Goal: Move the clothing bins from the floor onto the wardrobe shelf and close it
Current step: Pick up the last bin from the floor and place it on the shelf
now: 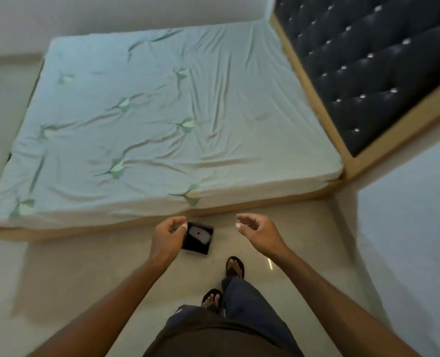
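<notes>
Pale green sheet [162, 124], creased and printed with scattered leaf shapes, covers the bed that fills most of the head view. A dark tufted headboard [368, 60] with shiny studs stands along the bed's right end, set in a light wooden frame [239, 206] that also runs along the bed's near edge.

On the beige floor [85, 266], just beside that near edge, sits a small black bin [201, 244]; it holds something pale [201, 234] (too blurred to say what).

Both arms reach forward over the floor. The left hand [171, 234] has its fingers loosely curled and grasps nothing; in this view it overlaps the bin's left side, and whether it touches the bin cannot be told. The right hand [255, 229] is also relaxed and holds nothing, with its fingers loosely bent, and it hangs to the right of the bin, apart from it.

Lower down, two feet in dark sandals [235, 266] stand on the floor below the bin, with blue trousers [247, 300] above them.
</notes>
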`<state>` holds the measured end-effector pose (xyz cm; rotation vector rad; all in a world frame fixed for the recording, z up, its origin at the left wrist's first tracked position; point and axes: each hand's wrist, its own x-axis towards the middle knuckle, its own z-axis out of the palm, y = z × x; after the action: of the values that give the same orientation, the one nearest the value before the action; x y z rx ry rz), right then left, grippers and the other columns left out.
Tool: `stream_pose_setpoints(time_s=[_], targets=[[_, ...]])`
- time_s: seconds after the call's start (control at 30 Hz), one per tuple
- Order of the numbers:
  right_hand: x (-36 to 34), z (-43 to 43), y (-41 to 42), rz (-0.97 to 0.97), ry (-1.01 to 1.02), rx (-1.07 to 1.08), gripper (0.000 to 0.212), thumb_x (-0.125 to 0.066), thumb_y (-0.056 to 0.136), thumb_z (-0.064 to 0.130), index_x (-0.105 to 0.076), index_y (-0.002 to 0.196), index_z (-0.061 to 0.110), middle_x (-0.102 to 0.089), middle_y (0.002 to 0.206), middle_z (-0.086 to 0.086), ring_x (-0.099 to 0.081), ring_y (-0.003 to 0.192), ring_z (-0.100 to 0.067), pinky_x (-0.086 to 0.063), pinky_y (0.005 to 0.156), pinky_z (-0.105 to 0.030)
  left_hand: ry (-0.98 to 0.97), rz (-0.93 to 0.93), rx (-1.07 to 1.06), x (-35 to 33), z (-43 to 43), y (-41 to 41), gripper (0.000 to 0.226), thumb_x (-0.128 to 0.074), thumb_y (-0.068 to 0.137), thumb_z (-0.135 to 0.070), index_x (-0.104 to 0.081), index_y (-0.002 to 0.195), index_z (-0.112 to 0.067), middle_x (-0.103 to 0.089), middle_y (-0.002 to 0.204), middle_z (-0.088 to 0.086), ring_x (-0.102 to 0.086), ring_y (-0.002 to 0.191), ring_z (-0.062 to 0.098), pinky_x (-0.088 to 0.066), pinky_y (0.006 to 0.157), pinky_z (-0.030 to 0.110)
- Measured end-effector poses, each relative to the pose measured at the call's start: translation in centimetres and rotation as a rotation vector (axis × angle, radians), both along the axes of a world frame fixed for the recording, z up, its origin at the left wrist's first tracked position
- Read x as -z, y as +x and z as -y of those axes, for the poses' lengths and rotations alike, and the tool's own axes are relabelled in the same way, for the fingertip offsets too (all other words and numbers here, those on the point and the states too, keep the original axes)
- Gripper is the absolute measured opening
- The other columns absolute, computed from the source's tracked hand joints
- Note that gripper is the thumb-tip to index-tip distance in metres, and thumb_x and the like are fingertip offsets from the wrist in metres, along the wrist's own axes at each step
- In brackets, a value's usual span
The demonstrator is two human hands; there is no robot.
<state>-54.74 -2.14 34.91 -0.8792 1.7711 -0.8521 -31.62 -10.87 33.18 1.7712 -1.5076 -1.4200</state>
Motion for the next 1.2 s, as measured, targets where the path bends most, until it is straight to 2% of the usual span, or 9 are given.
stream_pose_setpoints(time_s=[0.33,0.43,0.53,0.73,0.87,0.97,1.07,1.13,1.2], targets=[[16.7,10.1,1.4,0.024,0.242,-0.125,0.021,-0.066,0.086,0.024,-0.071,0.107,0.021,-0.069,0.092,0.010,-0.064,0.087,-0.002,-0.051,0.079,-0.021,0.241,0.220,-0.151,13.8,5.3,1.6,0.025,-0.059,0.093,-0.020,-0.066,0.117,-0.015,-0.068,0.104,-0.002,-0.064,0.099,0.013,-0.046,0.083,0.024],[24.7,11.8,1.7,0.019,0.343,-0.139,0.019,-0.066,0.086,0.023,-0.071,0.103,0.020,-0.069,0.086,0.009,-0.065,0.083,-0.009,-0.055,0.082,-0.031,0.313,0.295,-0.158,20.7,6.7,2.2,0.027,-0.058,0.093,-0.018,-0.064,0.119,-0.013,-0.067,0.104,-0.001,-0.064,0.096,0.012,-0.043,0.074,0.015],[32.3,12.3,1.9,-0.008,0.429,-0.168,0.022,-0.064,0.085,0.024,-0.071,0.106,0.019,-0.070,0.092,0.005,-0.065,0.088,-0.012,-0.053,0.087,-0.030,0.378,0.342,-0.070,27.5,8.1,2.3,0.031,-0.057,0.093,-0.017,-0.062,0.123,-0.013,-0.066,0.110,0.001,-0.060,0.092,0.007,-0.039,0.065,0.009],[46.6,12.3,3.3,-0.037,0.536,-0.211,0.032,-0.059,0.081,0.031,-0.067,0.112,0.026,-0.070,0.104,0.005,-0.065,0.096,-0.013,-0.054,0.089,-0.035,0.473,0.439,0.224,41.4,10.3,2.5,0.039,-0.059,0.090,-0.023,-0.058,0.129,-0.018,-0.060,0.130,0.006,-0.058,0.112,0.018,-0.048,0.093,0.029],[53.9,13.4,5.0,-0.041,0.533,-0.264,0.037,-0.062,0.084,0.027,-0.063,0.121,0.026,-0.065,0.119,0.001,-0.062,0.105,-0.020,-0.049,0.094,-0.031,0.447,0.556,0.356,50.1,12.1,3.0,0.046,-0.059,0.085,-0.034,-0.058,0.129,-0.021,-0.055,0.136,0.005,-0.052,0.123,0.023,-0.042,0.099,0.030],[58.1,14.0,6.0,-0.047,0.537,-0.296,0.044,-0.062,0.085,0.030,-0.057,0.128,0.026,-0.063,0.124,-0.004,-0.063,0.107,-0.024,-0.049,0.096,-0.034,0.464,0.644,0.411,55.0,13.6,2.8,0.056,-0.056,0.078,-0.047,-0.055,0.131,-0.029,-0.048,0.136,0.007,-0.047,0.125,0.030,-0.044,0.102,0.041],[61.5,14.7,6.5,-0.074,0.576,-0.314,0.047,-0.060,0.086,0.030,-0.053,0.133,0.024,-0.058,0.132,-0.005,-0.058,0.116,-0.025,-0.048,0.099,-0.037,0.503,0.657,0.424,59.1,14.9,2.1,0.054,-0.057,0.083,-0.044,-0.051,0.135,-0.031,-0.040,0.144,0.005,-0.043,0.129,0.030,-0.041,0.105,0.044],[63.5,15.0,6.9,-0.073,0.615,-0.305,0.045,-0.059,0.089,0.028,-0.053,0.132,0.018,-0.060,0.125,-0.007,-0.059,0.112,-0.025,-0.048,0.098,-0.037,0.533,0.586,0.401,61.9,15.6,2.0,0.052,-0.059,0.087,-0.039,-0.052,0.136,-0.021,-0.049,0.143,0.007,-0.049,0.126,0.028,-0.043,0.105,0.037],[64.0,15.4,7.1,-0.089,0.623,-0.312,0.036,-0.057,0.090,0.024,-0.057,0.124,0.012,-0.067,0.100,-0.011,-0.063,0.094,-0.026,-0.051,0.090,-0.037,0.550,0.588,0.408,63.0,15.9,2.2,0.055,-0.057,0.090,-0.041,-0.050,0.139,-0.019,-0.054,0.140,0.007,-0.054,0.122,0.028,-0.045,0.101,0.035]])
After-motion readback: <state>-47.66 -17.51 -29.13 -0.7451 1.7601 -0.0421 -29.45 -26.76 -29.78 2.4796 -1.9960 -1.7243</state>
